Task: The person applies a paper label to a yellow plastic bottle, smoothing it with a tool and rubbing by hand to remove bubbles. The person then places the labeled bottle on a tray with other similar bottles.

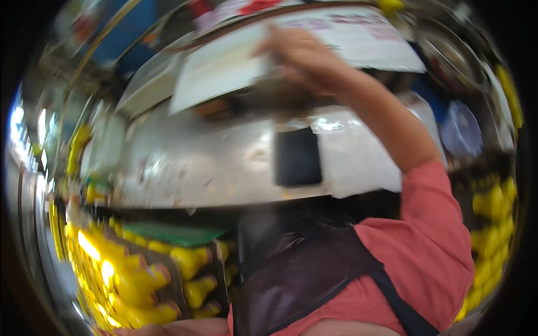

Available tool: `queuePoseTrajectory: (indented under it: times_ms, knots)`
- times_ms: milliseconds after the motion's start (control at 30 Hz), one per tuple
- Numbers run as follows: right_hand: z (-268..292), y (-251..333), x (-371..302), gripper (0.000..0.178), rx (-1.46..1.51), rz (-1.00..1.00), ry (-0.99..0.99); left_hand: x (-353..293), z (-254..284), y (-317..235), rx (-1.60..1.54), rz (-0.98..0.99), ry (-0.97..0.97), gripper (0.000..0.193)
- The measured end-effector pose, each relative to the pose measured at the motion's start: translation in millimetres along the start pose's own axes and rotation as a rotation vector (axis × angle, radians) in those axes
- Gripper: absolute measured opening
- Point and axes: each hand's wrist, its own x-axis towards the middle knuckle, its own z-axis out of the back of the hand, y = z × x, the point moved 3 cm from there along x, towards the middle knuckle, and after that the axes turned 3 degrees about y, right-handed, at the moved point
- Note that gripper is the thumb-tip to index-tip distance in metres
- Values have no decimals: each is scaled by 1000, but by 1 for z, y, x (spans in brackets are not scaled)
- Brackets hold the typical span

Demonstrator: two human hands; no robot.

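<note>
Many yellow pieces point(134, 280) flank the tabletop point(196, 162) bearing a black pad point(297, 157); the right hand point(300, 50) blurs near a white panel point(216, 70), its grip impossible to tell.

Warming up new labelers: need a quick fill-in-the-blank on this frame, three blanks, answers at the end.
1. The outstretched hand over the table is the person's ____ hand.
2. In the picture, the dark rectangular pad lies to the ____ of the white sheet beside it.
3. The many bulbous pieces below the table's near edge are coloured ____.

Missing words: right; left; yellow.
</note>
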Motion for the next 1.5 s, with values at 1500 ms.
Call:
queuePoseTrajectory:
  times_ms: [1500]
  knots:
    - [89,211,-563,25,-1449,-1705,-995,-106,-216,-364,-1933,-394,1051,20]
